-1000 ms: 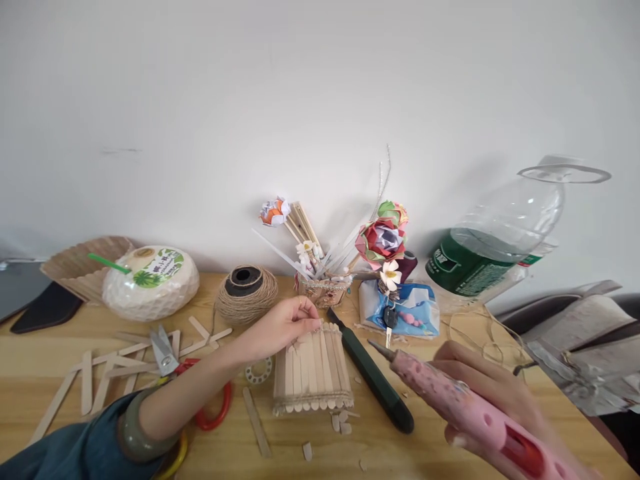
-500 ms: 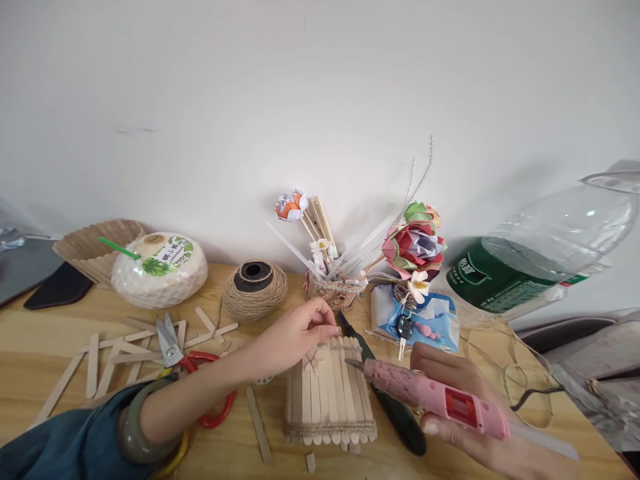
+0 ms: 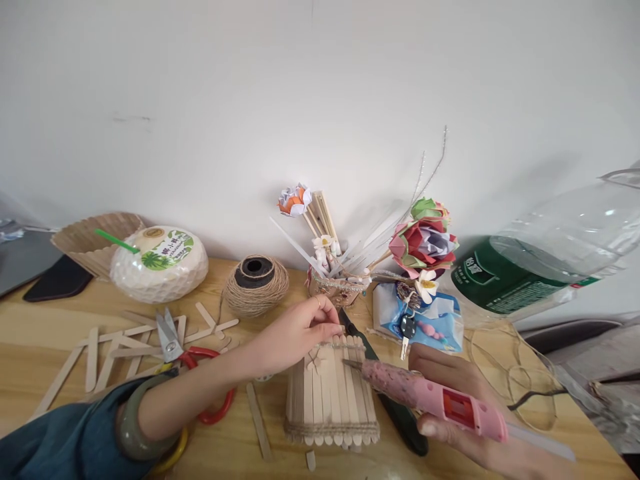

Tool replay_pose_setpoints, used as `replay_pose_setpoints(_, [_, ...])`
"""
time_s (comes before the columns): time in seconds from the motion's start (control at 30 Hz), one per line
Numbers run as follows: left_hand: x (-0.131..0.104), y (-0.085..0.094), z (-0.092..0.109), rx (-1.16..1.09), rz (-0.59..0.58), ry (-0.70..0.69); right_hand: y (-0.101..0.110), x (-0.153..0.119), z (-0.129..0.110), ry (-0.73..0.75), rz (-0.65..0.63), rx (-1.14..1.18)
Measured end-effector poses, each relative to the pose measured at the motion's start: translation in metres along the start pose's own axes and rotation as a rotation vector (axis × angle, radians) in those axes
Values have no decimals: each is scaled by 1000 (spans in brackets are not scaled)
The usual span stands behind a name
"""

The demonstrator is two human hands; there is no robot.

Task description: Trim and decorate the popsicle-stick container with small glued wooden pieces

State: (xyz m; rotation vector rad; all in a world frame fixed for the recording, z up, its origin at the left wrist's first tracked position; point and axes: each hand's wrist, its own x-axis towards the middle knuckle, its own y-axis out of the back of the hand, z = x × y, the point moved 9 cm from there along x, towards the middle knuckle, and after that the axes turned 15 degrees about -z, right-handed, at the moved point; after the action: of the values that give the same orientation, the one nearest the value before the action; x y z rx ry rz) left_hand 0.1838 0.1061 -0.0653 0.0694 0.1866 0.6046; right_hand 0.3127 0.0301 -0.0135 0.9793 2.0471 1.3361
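Two hands in play, and one stick-built box [image 3: 334, 393] sits between them, right under the left hand's fingertips! The left hand [image 3: 303, 333] has thumb and forefinger pinched together at the box's upper edge; whether they grip twine or the edge itself, I cannot tell. One gold ring on it, one green bangle [image 3: 143, 423] at the wrist.

And here's the right hand [image 3: 463, 370], wrapped firmly round one pink glue gun [image 3: 395, 383]! The single nozzle points left, over the box's front; contact cannot be made out. Just left of that hand, partly behind the gun, lies one dark green cutter [image 3: 400, 420].

Out left of the left hand, one pair of scissors [image 3: 170, 337], two handle loops, one red, one yellow, among loose sticks [image 3: 93, 360] too overlapped to count exactly. Nearer the person than that hand: one lone stick [image 3: 259, 423], one little wood chip [image 3: 311, 460].

Beyond the left hand, one twine spool [image 3: 257, 293]; farther left, one white coconut [image 3: 160, 273] with one green straw [image 3: 117, 241]. Straight past the fingertips, one decorated pot [image 3: 340, 290] and three folded paper flowers [image 3: 425, 243] above it! Beyond the right hand, one key [image 3: 406, 333] on one blue packet [image 3: 450, 320], and one large tilted bottle [image 3: 505, 273].
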Motion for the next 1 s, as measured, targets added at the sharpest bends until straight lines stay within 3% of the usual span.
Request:
replay_pose_setpoints(0.17, [-1,1,0,10,2,-4,-5,2,1,38,-29,44])
replay_pose_setpoints(0.6, [1,3,0,16,18,2,-17,-6,0,160,-8,-130])
replay_pose_setpoints(1.0, [-2,3,1,21,10,21,-21,-18,9,83,-60,-155])
